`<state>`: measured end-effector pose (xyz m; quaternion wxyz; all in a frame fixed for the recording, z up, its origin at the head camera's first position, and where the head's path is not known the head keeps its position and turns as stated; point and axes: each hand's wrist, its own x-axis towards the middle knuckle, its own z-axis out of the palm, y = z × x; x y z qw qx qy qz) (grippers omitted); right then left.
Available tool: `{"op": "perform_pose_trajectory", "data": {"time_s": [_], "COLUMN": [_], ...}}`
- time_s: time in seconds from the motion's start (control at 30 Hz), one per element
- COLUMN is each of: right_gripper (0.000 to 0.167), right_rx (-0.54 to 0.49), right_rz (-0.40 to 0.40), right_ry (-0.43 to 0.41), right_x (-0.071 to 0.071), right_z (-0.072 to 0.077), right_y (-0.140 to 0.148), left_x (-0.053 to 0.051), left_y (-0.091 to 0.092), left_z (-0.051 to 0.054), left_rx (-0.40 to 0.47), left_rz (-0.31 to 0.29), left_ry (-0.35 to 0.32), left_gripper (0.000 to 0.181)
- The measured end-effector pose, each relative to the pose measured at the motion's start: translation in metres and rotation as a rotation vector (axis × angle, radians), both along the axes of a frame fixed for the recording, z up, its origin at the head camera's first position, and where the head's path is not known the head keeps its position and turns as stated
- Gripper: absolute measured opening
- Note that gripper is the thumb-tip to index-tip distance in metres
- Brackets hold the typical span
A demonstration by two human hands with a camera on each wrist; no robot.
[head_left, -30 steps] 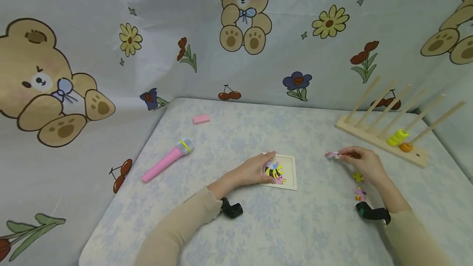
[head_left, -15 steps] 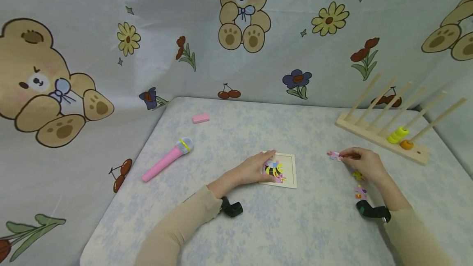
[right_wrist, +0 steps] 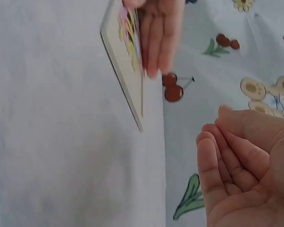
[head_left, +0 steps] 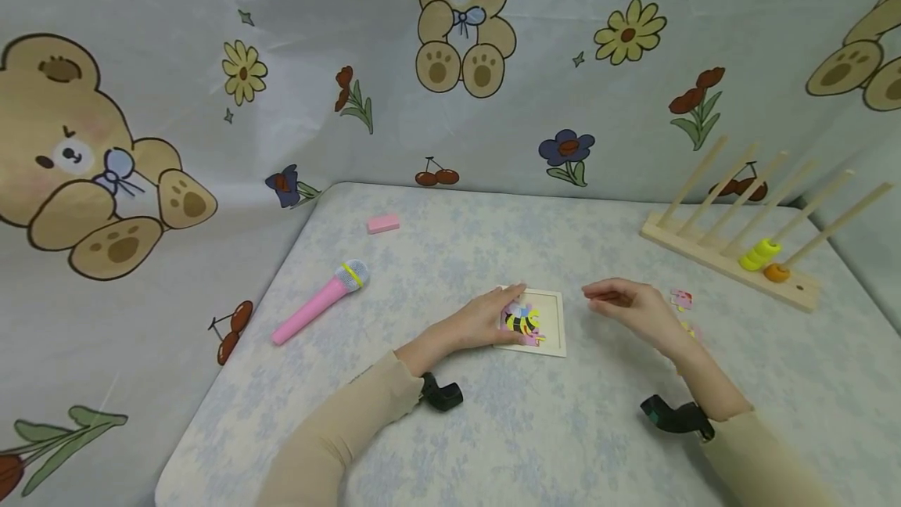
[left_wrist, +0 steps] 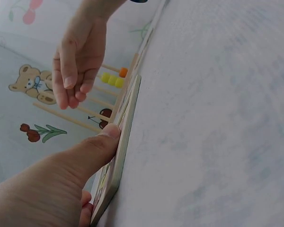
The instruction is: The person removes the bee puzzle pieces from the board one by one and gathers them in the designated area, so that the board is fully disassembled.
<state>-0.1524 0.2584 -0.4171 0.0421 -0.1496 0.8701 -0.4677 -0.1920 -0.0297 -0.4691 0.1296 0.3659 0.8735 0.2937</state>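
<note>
My left hand (head_left: 482, 325) grips the pale square puzzle board (head_left: 554, 323), thumb on the near edge and fingers at the far side. A bee picture (head_left: 522, 324) in pink, yellow and black fills the board's left part; its right part is bare. Right of the board, my right hand (head_left: 642, 314) hovers above the table, fingers loosely bent. Nothing shows between its fingertips (right_wrist: 208, 149) in the right wrist view. Behind that hand lies a pink and red puzzle piece (head_left: 681, 300). A yellowish piece (head_left: 689, 329) is mostly hidden by the wrist.
A wooden peg rack (head_left: 728, 263) with yellow and orange beads stands at the back right. On the left lie a pink toy microphone (head_left: 320, 303) and a pink block (head_left: 383, 224). A patterned cloth (head_left: 338, 30) rises behind the table.
My right hand has moved left from the puzzle pieces towards the board, uncovering the pink and red piece. The piece formerly at its fingertips is out of sight. My left hand stays put.
</note>
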Motion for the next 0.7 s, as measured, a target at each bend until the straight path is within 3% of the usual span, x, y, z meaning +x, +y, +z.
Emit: {"op": "perform_pose_trajectory", "data": {"time_s": [0.2,0.4,0.7], "right_gripper": [0.022,0.019,0.021], "right_rx": [-0.008,-0.012,0.029], "right_rz": [0.117,0.129,0.148], "right_ry": [-0.001,-0.005,0.046], "right_x": [0.003,0.004,0.005], "right_z": [-0.017,-0.031,-0.040], "right_y": [-0.041,-0.052,-0.058], "left_x": [-0.001,-0.003,-0.002], "left_y": [0.000,0.002,0.000], "left_z": [-0.001,-0.004,-0.003], "left_rx": [0.005,0.025,0.022], "left_rz": [-0.001,-0.038,-0.031], "left_ry": [-0.007,0.031,0.031], "left_gripper": [0.089,0.090,0.090]}}
